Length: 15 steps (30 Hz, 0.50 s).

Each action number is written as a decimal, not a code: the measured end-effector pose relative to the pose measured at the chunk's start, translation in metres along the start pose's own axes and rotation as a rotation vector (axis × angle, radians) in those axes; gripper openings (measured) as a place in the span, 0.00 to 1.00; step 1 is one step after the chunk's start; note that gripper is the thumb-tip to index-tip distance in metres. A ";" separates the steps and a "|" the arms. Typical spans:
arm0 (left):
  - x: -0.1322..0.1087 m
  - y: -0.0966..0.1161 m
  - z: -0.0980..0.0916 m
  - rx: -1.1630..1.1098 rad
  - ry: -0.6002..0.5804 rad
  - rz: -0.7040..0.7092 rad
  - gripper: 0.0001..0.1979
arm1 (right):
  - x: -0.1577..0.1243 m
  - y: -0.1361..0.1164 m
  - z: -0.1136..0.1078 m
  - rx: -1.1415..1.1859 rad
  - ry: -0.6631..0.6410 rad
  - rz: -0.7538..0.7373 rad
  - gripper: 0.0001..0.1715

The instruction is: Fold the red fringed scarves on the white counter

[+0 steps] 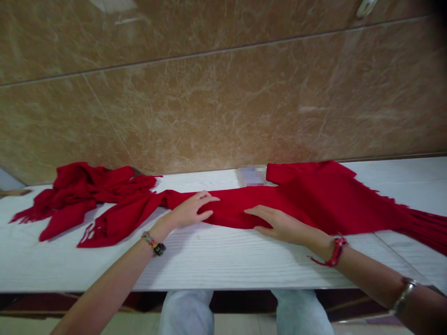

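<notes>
A long red scarf (230, 207) with fringed ends lies stretched sideways across the white tabletop. Its left part is gathered and crumpled, while the right part spreads wide and flat with a fold. My left hand (192, 209), wearing a ring, rests on the scarf left of the middle, thumb apart from the fingers. On the scarf's middle, my right hand (279, 224) lies palm down with its fingers stretched out. Neither hand grips the cloth. At the far left a second bundle of red fringed cloth (84, 186) lies heaped; whether it joins the scarf is unclear.
The white table (216, 260) runs along a brown marbled tile wall (209, 107). A small blurred card-like item (252, 176) lies against the wall behind the scarf. My knees (188, 311) are below the table's front edge. Long red fringe (426, 225) trails off to the right.
</notes>
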State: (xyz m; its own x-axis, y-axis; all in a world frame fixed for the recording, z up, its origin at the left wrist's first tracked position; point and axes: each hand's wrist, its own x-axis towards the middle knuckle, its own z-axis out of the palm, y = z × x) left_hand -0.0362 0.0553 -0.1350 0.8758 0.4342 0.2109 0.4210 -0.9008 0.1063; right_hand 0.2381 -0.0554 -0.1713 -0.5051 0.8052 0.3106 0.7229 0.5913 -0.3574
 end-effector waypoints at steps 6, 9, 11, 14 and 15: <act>0.001 0.007 0.018 -0.045 -0.019 0.029 0.27 | 0.026 0.012 -0.019 0.030 -0.040 0.069 0.19; 0.002 0.000 0.024 -0.101 0.084 -0.006 0.33 | 0.035 0.018 -0.026 0.076 -0.015 0.048 0.15; 0.003 -0.001 0.025 -0.134 0.151 -0.007 0.32 | 0.036 0.019 -0.026 0.070 0.010 0.018 0.13; 0.005 0.000 0.025 -0.146 0.247 0.023 0.24 | 0.032 0.019 -0.021 0.051 0.007 -0.053 0.16; 0.006 0.000 0.025 -0.141 0.273 0.030 0.20 | 0.031 0.018 -0.020 0.044 -0.003 -0.073 0.16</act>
State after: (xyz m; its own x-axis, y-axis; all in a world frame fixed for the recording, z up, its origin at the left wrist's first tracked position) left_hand -0.0253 0.0576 -0.1579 0.7834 0.4093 0.4677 0.3417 -0.9122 0.2261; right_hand 0.2453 -0.0208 -0.1510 -0.5571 0.7600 0.3348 0.6625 0.6498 -0.3725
